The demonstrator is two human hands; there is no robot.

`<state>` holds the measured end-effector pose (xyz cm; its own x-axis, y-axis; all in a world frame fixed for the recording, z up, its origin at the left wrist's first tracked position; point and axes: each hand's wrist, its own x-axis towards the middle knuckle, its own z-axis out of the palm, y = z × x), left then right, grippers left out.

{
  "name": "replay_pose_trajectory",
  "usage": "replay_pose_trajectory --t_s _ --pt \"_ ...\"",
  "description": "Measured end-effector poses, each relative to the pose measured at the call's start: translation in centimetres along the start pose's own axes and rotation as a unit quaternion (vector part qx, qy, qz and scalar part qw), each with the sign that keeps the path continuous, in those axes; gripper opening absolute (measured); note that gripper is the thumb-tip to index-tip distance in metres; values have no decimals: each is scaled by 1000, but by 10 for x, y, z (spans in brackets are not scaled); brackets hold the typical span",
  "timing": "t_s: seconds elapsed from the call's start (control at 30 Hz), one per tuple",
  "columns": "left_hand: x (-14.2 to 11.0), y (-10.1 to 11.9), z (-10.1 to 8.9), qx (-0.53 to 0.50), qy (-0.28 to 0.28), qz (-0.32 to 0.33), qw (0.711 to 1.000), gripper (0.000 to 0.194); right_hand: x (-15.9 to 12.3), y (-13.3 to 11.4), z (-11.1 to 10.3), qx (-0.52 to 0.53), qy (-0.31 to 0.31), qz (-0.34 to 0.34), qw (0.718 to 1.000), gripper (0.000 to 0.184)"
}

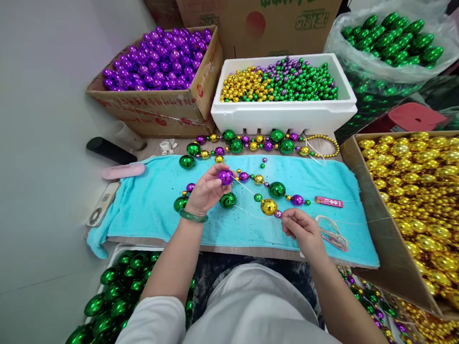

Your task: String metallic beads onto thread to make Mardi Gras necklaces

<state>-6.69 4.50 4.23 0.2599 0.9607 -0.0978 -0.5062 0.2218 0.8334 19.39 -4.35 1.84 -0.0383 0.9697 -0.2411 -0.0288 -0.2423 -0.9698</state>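
Over a turquoise towel [147, 205], a bead string [268, 207] is apparently pinched by the right hand [304, 230], a purple bead [225, 177] grasped by the left hand [204, 191]; behind, a foam box [283, 116] is flanked by a carton [150, 111] and a plastic bag [335, 42].

From afar I log: towel [150, 205], turquoise; round bead [225, 177], metallic purple; oval bead [268, 207], metallic gold; bracelet [193, 217], green; foam box [283, 117], white; sleeve [154, 320], white.

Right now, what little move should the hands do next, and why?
Probably slide the small green bead and gold bead along the string toward the purple bead in the left hand, because bare string shows between.
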Motion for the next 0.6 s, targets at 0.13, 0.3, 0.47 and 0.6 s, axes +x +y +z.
replay_pose_trajectory --t_s 0.13,0.3,0.47,0.6 --pt "0 -1 -3 2 4 3 1000 43 0 2 -3 -13 1 1 1000 22" --pt "0 2 -5 25 14 -8 1000 46 -1 4 -10 -34 8 -1 999 21" --pt "2 3 -2 11 18 -10 1000 45 0 0 -14 -37 5 -6 999 22" --pt "4 2 0 -10 20 -2 1000 44 1 -1 -13 -31 0 -2 1000 22"
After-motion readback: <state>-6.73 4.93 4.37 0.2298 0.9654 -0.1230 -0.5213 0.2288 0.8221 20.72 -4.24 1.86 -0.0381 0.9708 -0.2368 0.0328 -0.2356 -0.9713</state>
